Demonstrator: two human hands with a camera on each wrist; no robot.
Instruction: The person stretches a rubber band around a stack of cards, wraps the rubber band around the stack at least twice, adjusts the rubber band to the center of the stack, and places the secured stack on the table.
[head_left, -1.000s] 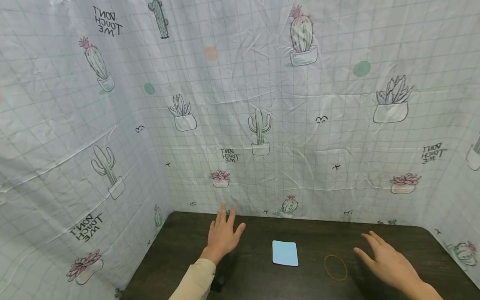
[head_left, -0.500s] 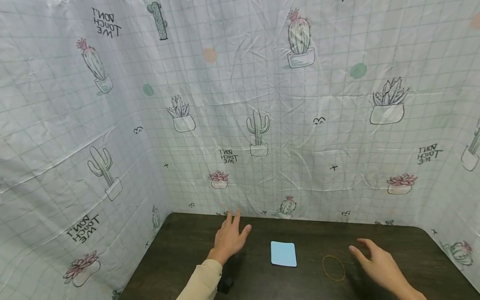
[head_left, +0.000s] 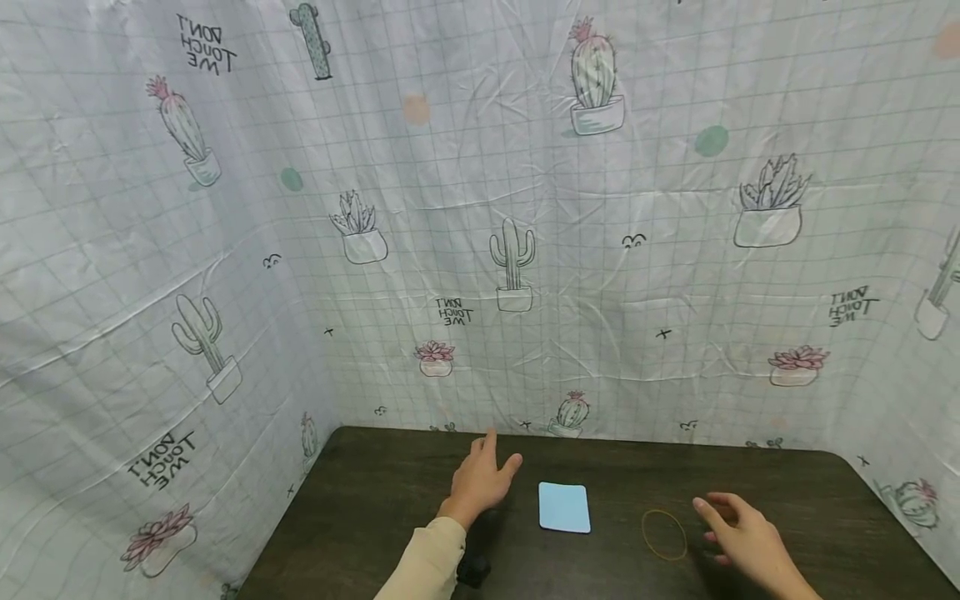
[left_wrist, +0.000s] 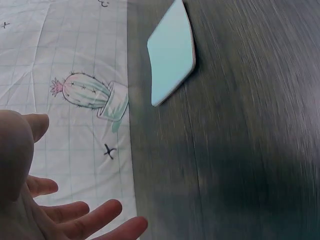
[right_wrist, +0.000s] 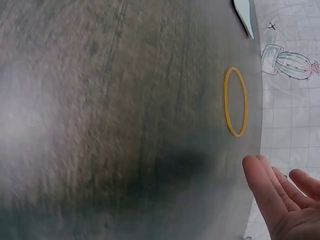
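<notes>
A light blue square pad with rounded corners (head_left: pixel 564 507) lies flat on the dark table, between the two hands. To its right lies a thin yellow rubber band (right_wrist: pixel 226 102), spread in an oval loop. My left hand (head_left: pixel 480 483) hovers over the table left of the pad, fingers extended and apart from it. In the left wrist view its fingers are spread, with nothing in them. My right hand (head_left: pixel 742 533) is just right of the rubber band, thumb and fingers apart and relaxed, holding nothing. The right wrist view shows its fingertips (right_wrist: pixel 250 162) short of the band.
The dark wooden table (head_left: pixel 360 500) has rounded far corners. A white grid curtain (head_left: pixel 525 350) printed with cacti hangs directly behind it and along both sides. A small black object (head_left: pixel 474 569) shows beneath the left wrist.
The left hand has moved right, closer to the pad. The right hand has shifted left toward the rubber band, its fingers bending slightly more. Pad and band stay in place on the table.
</notes>
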